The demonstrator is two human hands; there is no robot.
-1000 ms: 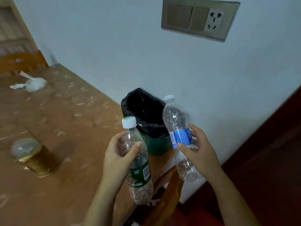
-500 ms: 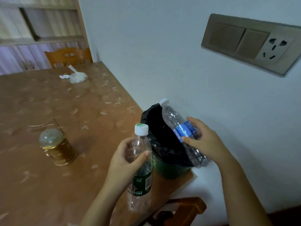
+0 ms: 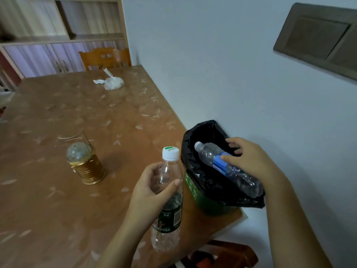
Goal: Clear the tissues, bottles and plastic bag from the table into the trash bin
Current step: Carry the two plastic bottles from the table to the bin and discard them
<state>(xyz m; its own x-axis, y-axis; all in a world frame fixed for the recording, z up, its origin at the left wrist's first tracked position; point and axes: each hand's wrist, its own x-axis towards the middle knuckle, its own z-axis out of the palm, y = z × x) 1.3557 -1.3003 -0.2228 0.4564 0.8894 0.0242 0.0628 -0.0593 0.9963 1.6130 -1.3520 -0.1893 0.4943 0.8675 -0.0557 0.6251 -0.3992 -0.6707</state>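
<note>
My left hand [image 3: 152, 187] grips a clear green-label bottle [image 3: 168, 202] with a white cap, held upright over the table's near right corner. My right hand [image 3: 249, 161] holds a clear blue-label bottle [image 3: 222, 164] lying tilted across the mouth of the trash bin [image 3: 204, 198], cap pointing into it. The bin is green with a black liner and stands on the table corner against the wall. A knotted plastic bag [image 3: 114, 83] and a crumpled tissue [image 3: 99, 81] lie at the table's far end.
A gold lantern with a clear dome [image 3: 86, 165] stands on the brown table [image 3: 58, 200] left of my hands. A wooden chair [image 3: 105, 58] is at the far end, another chair [image 3: 228, 252] below the near corner. The white wall runs along the right.
My right hand has lowered the blue-label bottle from above the bin's rim down into its opening, tilting it flatter. My left hand has stayed put with its bottle. The view shifted left.
</note>
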